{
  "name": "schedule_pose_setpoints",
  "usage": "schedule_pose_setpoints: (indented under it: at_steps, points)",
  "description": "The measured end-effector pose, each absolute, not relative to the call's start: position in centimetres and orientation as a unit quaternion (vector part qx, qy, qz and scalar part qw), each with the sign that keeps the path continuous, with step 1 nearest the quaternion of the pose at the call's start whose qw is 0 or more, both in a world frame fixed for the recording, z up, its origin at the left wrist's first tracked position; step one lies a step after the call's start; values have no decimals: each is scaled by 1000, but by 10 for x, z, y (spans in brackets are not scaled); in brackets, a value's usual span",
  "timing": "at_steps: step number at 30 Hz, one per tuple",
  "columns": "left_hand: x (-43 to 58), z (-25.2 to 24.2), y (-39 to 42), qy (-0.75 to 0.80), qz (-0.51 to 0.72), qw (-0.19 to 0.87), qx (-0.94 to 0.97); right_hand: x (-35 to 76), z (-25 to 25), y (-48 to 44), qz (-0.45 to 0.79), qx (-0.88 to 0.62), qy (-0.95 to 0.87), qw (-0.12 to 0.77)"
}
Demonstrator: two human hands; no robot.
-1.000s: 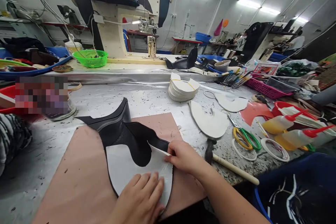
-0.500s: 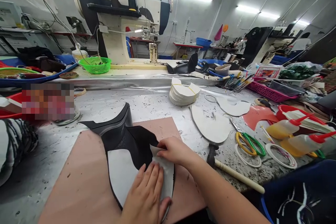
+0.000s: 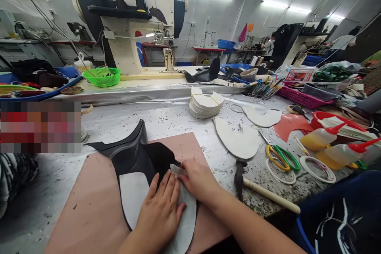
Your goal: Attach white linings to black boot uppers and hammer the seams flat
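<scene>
The left hand [image 3: 162, 208] lies flat, palm down and fingers outstretched and slightly spread, on a thin white U-shaped sheet [image 3: 133, 194]; it presses on the sheet without gripping it. The right hand [image 3: 199, 178] has its thumb and bent forefinger drawn together on the sheet's upper corner, beside the left fingertips; its other fingers are curled, and whether they touch anything underneath cannot be told. The white sheet lies on the near, rounded part of a curved black leather-like piece [image 3: 127, 160], whose dark edge shows along the sheet's left side and whose far end rises in two raised flaps. Under this piece is a flat pinkish-brown mat [image 3: 89, 202] on a silver-coloured, speckled worktable [image 3: 154, 111]. To the right of the mat lies a hammer with a dark head and a pale wooden handle [image 3: 270, 195], near scissors with yellow and green handles [image 3: 279, 157]. Beyond the hammer's head rests a loose white U-shaped pad [image 3: 238, 141], and farther back stands a yellow-banded stack of white U-shaped pieces [image 3: 205, 107].
</scene>
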State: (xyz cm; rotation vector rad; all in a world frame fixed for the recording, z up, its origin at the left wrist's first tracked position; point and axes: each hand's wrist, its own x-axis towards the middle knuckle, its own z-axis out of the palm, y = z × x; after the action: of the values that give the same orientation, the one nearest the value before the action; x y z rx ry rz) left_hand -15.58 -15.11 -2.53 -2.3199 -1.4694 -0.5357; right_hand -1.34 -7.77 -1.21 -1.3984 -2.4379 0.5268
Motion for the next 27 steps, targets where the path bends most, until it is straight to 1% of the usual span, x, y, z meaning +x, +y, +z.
schedule_pose_setpoints:
  at_steps: [5, 11, 15, 17, 22, 27]
  points:
    - [-160, -26, -148, -518, -151, 190, -820, -12, -26, -81, 121, -486, -854, 141]
    - [-160, -17, -131, -534, -83, 155, -827, -14, -24, -88, 44, -495, -855, 151]
    - [-158, -27, -129, -539, -115, 165, -818, -11, -26, -108, 6, -374, -905, 202]
    - [-157, -33, -130, -550, -141, 169, -806, -8, -31, -118, 8, -342, -917, 205]
    - [-155, -31, -132, -562, -143, 130, -805, 1, -33, -124, 87, -426, -893, 120]
    - [-156, -25, -132, -571, -154, 96, -801, 5, -25, -119, 121, -432, -889, 90]
